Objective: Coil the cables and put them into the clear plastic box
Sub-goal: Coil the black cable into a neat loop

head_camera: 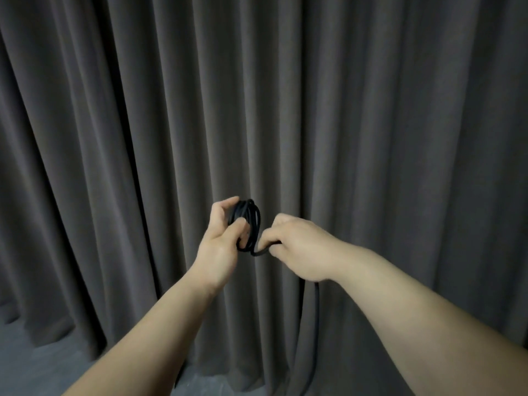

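Note:
A black cable [248,221] is wound into a small coil of several loops, held up in front of me at mid-frame. My left hand [221,238] grips the coil, thumb across the loops and fingers curled behind them. My right hand [297,247] grips the loose run of the same cable just right of the coil. From under that hand the free length [315,324] hangs straight down toward the floor. The clear plastic box is out of view.
A dark grey pleated curtain [371,124] fills the whole background behind my hands. A strip of grey floor [34,367] shows at the lower left under the curtain's hem.

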A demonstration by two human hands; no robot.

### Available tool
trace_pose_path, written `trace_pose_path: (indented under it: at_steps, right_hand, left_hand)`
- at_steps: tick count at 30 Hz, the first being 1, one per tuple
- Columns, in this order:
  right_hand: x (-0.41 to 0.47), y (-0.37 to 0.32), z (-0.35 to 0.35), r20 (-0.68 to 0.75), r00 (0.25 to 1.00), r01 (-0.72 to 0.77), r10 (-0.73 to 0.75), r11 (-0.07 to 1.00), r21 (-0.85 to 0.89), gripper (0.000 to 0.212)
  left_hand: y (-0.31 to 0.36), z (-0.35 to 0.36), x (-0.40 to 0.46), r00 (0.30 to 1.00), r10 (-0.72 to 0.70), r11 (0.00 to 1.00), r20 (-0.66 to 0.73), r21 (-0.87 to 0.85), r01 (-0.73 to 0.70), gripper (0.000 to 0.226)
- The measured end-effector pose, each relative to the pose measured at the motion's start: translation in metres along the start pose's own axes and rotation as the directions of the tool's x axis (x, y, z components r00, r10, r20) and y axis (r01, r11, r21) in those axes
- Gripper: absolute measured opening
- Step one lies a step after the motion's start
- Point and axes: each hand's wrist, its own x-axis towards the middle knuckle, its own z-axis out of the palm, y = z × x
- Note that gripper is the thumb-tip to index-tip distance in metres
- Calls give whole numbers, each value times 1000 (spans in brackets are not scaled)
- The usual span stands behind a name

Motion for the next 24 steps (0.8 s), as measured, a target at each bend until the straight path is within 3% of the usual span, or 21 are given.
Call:
trace_pose_path:
  at_steps: [5,10,16,20,24]
  right_hand:
    - [-1,-4,-2,-215,967,173,-136,971,166,20]
    - [-6,-6,0,-423,903,230,-76,918,324,21]
    - [-6,-6,-4,-367,930,207,-33,871,446,31]
    - [-6,-6,-2,-323,946,230,-11,726,648,27]
    - [-1,0,2,-472,853,113,224,802,587,39]
  left_hand:
    - [7,5,-8,994,12,999,111,30,-16,32]
    - [6,5,-9,992,-2,1000,124,16,0,27]
    - [6,7,-11,992,-41,999,117,-25,44,27]
    - [6,13,-15,988,-44,998,146,-45,51,24]
    - [5,18,-16,990,-66,975,124,-203,90,25]
